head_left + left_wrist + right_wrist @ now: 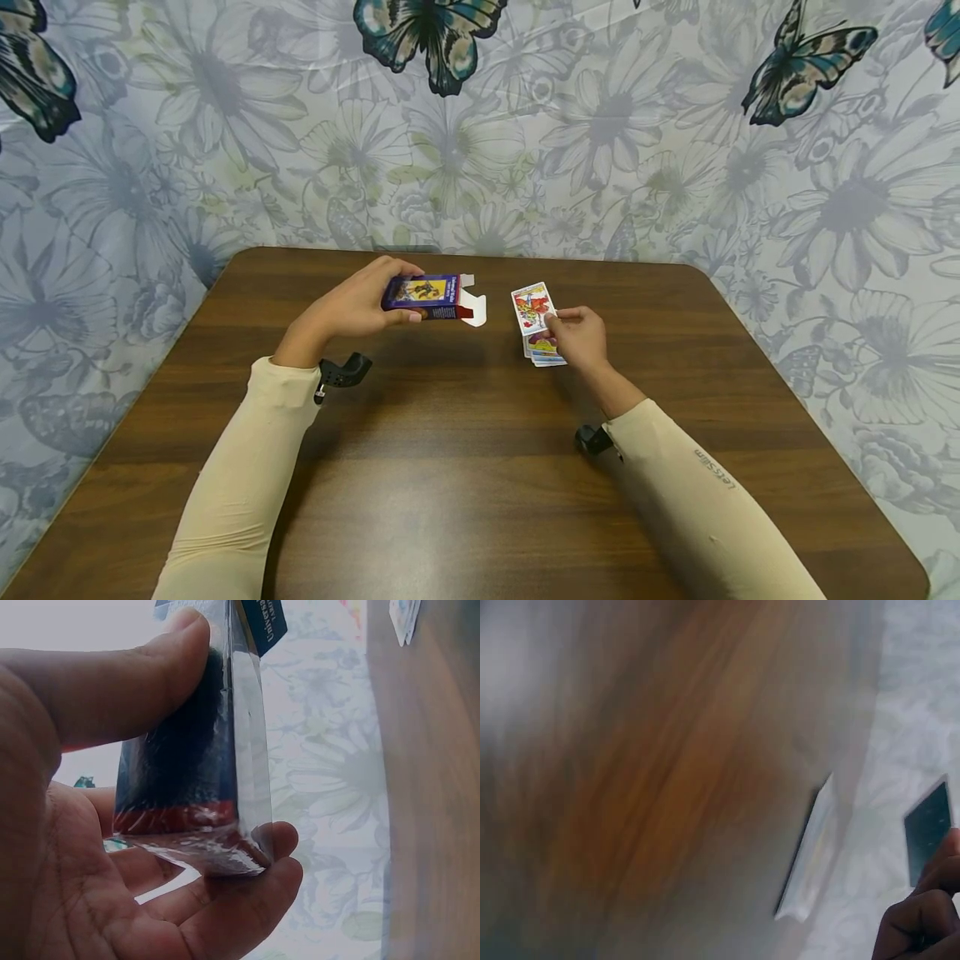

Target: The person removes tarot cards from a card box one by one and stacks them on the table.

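Observation:
In the head view my left hand [352, 304] grips a dark blue card box [427, 292] above the table, thumb on the near side. The box's white end flap [476, 308] stands open toward the right. The left wrist view shows the box with clear wrap around its end. My right hand [583, 337] pinches a picture card [531, 305] between thumb and fingers. That card is held over a small stack of cards [546, 354] lying on the table. In the right wrist view the held card [928, 829] is raised apart from the stack [808, 855].
A brown wooden table [450, 467] with rounded corners lies under both hands. Its far edge meets a floral cloth backdrop [487, 167] with butterflies. Dark straps sit on both wrists, over cream sleeves.

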`<state>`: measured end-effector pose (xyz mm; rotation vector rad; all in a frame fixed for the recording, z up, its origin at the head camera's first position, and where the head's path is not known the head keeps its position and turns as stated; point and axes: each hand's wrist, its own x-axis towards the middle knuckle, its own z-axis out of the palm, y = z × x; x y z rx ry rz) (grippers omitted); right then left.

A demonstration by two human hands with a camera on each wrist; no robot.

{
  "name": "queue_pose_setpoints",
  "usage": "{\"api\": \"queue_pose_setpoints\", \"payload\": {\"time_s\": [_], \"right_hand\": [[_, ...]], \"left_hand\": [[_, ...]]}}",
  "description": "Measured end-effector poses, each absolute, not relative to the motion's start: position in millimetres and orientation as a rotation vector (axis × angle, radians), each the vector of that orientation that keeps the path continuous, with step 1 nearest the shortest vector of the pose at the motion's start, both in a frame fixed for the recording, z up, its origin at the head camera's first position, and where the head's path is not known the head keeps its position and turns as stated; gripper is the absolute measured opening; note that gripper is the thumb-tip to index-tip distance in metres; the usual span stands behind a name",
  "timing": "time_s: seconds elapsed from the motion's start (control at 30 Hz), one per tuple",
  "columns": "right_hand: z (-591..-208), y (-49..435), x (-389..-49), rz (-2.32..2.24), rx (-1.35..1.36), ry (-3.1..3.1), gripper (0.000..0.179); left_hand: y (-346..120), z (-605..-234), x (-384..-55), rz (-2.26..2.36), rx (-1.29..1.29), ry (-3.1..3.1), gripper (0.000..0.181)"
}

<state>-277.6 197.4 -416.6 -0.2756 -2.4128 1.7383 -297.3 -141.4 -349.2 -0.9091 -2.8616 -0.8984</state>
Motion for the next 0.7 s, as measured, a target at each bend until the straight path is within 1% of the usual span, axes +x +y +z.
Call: {"api": "queue_pose_setpoints", "payload": {"time_s": [0.17,0.3,0.5,0.7], "right_hand": [[-424,210,-289,1.591,-0.427,-2.607,0.031],[-430,219,-297,1.387,-0.525,-2.802,0.03],[-430,223,-307,1.011,-0.547,-3.045,0.028],[-426,219,-311,0.822,-0.545,-3.134,0.024]], "left_hand": [[-141,-349,-297,-0.896,-0.907,-2.871,0.065],[-140,-349,-298,-0.893,-0.906,-2.881,0.065],[-140,-347,-299,-0.873,-0.902,-2.887,0.066],[-139,-349,-299,-0.882,-0.904,-2.879,0.065]]}}
